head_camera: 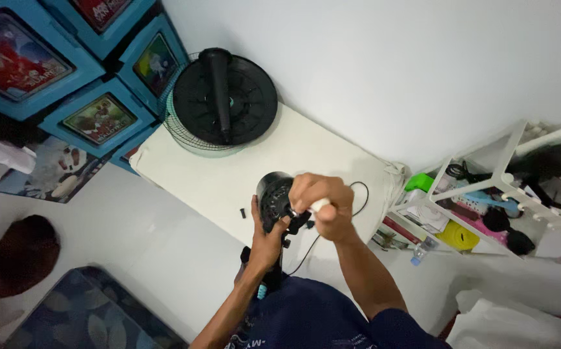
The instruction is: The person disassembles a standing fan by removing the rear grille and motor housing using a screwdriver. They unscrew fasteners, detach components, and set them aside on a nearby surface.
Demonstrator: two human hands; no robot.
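My left hand (266,240) grips the black fan motor housing (273,194) from below, at the near edge of the white table (229,174). Over the housing's right side, my right hand (322,205) is closed around a white-handled tool (320,205), its tip at the housing. A black cord (358,197) trails from the housing across the table. A small black part (242,212) lies on the table just left of the housing.
A black fan base on a wire grille (222,100) lies at the table's far end. Blue drawers (67,64) stand at the left. At the right stands a white wire rack (487,194) holding assorted items. A dark mat (15,255) lies on the floor.
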